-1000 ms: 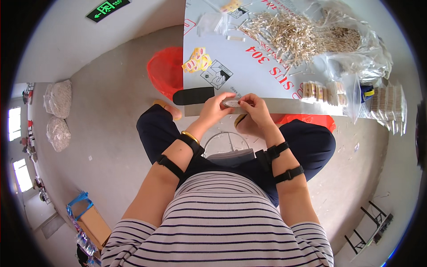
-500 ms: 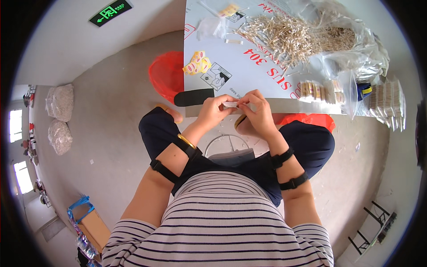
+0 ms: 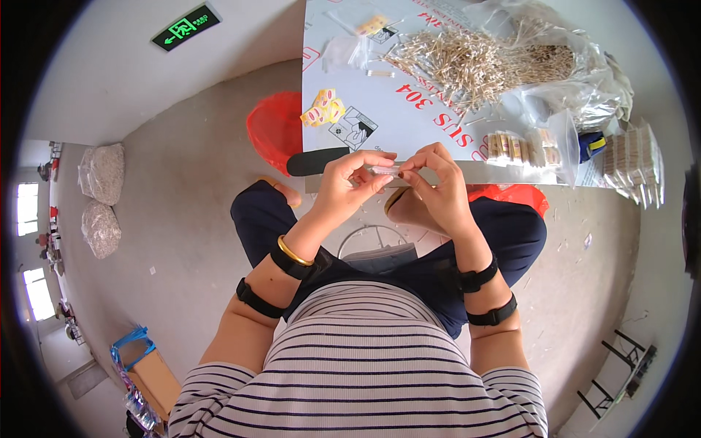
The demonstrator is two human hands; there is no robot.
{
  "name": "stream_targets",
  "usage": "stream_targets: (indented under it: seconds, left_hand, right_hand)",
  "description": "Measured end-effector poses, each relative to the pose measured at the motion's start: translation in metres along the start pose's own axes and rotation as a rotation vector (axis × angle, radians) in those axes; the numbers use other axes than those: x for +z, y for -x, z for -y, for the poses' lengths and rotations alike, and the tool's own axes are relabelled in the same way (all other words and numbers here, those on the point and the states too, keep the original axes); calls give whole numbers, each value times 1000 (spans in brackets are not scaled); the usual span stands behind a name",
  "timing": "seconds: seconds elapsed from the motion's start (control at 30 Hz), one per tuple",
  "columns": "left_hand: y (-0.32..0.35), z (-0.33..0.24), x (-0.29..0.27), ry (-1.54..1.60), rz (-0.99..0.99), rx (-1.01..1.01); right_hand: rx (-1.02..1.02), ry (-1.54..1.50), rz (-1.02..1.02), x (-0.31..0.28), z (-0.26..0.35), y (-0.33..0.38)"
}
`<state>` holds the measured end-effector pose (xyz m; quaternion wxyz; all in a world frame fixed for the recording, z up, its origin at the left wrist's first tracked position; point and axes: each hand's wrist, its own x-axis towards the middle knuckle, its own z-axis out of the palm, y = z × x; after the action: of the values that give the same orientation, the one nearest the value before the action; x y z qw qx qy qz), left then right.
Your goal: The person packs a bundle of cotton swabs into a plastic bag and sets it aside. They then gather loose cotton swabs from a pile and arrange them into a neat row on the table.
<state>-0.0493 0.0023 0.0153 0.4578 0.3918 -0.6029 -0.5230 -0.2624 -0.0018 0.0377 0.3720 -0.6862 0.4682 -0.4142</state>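
Observation:
At the table's front edge, my left hand (image 3: 350, 179) pinches a small clear plastic bag (image 3: 384, 170) between thumb and fingers. My right hand (image 3: 437, 179) has its thumb and fingertips closed on the bag's other end. What is inside the bag is too small to make out. Beyond my hands a large heap of cotton swabs (image 3: 467, 69) spills from a big clear bag (image 3: 584, 91) on the metal-topped table (image 3: 409, 135). Yellow printed labels (image 3: 323, 109) lie at the left edge, with empty-looking clear bags (image 3: 346, 54) behind them.
Filled swab packets (image 3: 511, 148) stand in rows at the front right, beside a blue and yellow object (image 3: 592, 145) and stacked packs (image 3: 635, 164). A red bag (image 3: 274, 131) hangs at the table's left; another red bag (image 3: 515, 198) is below its front edge. A black strip (image 3: 318, 161) covers the left corner.
Both hands have shifted slightly; the right has moved a little to the right. The left hand's fingers have spread somewhat, and the small bag stays between the hands.

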Motion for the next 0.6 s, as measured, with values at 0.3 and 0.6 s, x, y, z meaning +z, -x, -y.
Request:
stream_targets:
  seconds: [0.3,0.6]
  left_hand:
    - [7,-8,-1,61,-9,-22]
    - [6,-20,3,151,-8,-143]
  right_hand:
    - [-2,-23,-45,-5,3,8]
    - [-54,2,-46,-10,5,3]
